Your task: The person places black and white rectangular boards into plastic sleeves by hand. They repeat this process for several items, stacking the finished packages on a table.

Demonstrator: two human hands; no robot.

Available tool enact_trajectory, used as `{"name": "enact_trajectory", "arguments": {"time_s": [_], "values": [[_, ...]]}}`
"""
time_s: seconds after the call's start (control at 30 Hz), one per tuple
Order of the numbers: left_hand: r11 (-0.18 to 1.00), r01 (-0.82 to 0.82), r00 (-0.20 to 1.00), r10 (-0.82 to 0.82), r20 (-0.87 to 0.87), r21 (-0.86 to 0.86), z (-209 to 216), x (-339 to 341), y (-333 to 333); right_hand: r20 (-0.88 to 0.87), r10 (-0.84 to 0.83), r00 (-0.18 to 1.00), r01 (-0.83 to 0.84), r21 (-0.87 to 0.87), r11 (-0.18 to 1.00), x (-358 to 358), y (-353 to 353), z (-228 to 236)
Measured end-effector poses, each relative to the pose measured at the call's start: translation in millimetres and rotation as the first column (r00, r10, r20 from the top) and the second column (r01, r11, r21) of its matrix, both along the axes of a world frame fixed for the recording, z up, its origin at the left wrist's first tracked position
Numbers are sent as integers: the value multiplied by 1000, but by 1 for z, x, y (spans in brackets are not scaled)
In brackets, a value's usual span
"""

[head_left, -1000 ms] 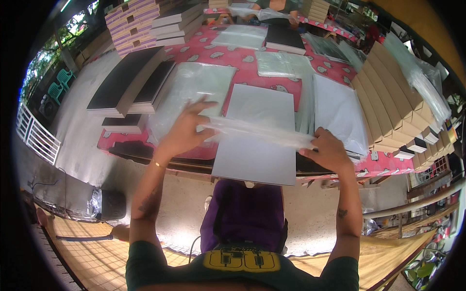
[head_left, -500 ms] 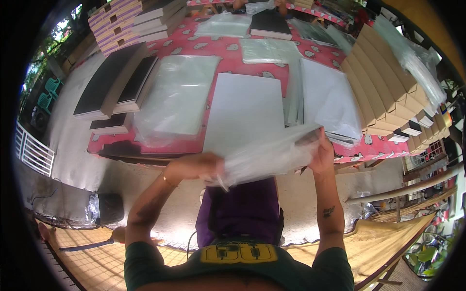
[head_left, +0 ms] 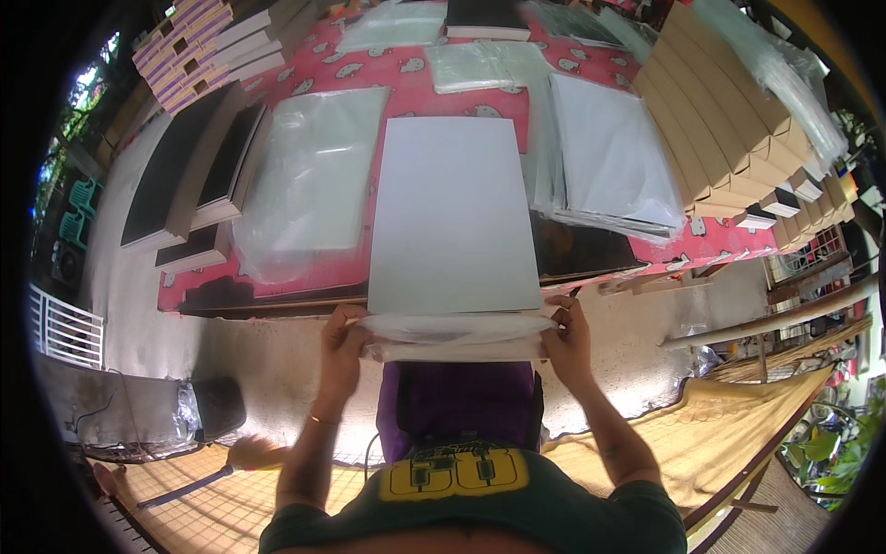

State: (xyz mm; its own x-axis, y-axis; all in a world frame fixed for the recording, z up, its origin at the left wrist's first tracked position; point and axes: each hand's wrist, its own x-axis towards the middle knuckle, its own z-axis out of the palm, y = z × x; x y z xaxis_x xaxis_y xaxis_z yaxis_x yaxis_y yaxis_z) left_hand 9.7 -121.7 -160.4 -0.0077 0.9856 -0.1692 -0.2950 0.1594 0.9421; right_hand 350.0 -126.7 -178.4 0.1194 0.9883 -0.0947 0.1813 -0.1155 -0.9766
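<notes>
A clear plastic bag (head_left: 452, 340) is stretched sideways at the table's near edge, its mouth toward a white rectangular sheet or stack (head_left: 452, 212). My left hand (head_left: 342, 343) pinches the bag's left corner. At the opposite corner my right hand (head_left: 567, 340) grips it the same way. The white sheet lies flat just beyond, its near edge close to or inside the bag's mouth; I cannot tell which.
Clear plastic sleeves (head_left: 318, 175) lie left of the white sheet; wrapped white sheets (head_left: 614, 152) lie right. Black-topped blocks (head_left: 180, 171) stand at the left, brown cardboard pieces (head_left: 711, 111) at the right. The pink patterned tablecloth (head_left: 277, 294) covers the table.
My hands have pulled the bag out level between them, lower and nearer me. It no longer covers the near part of the white sheet. The view has shifted slightly.
</notes>
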Motion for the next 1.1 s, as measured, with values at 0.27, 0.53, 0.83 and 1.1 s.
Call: {"name": "enact_trajectory", "arguments": {"time_s": [0.27, 0.53, 0.83, 1.1], "values": [[978, -136, 847, 197, -493, 157, -8, 23, -3, 90, -182, 979, 163, 182, 970, -32, -2, -7], [966, -33, 990, -4, 141, 257, 78, -7, -17, -651, 225, 725, -168, 150, 974, 17, 0, 92], [846, -153, 828, -173, 534, 511, 179, -9, 143, -808, 357, 469, -115, 344, 932, -10, 178, 177], [966, -219, 972, 203, 119, 138, 7, -22, 151, -850, -83, 521, -84, -148, 985, -20, 198, 4]]}}
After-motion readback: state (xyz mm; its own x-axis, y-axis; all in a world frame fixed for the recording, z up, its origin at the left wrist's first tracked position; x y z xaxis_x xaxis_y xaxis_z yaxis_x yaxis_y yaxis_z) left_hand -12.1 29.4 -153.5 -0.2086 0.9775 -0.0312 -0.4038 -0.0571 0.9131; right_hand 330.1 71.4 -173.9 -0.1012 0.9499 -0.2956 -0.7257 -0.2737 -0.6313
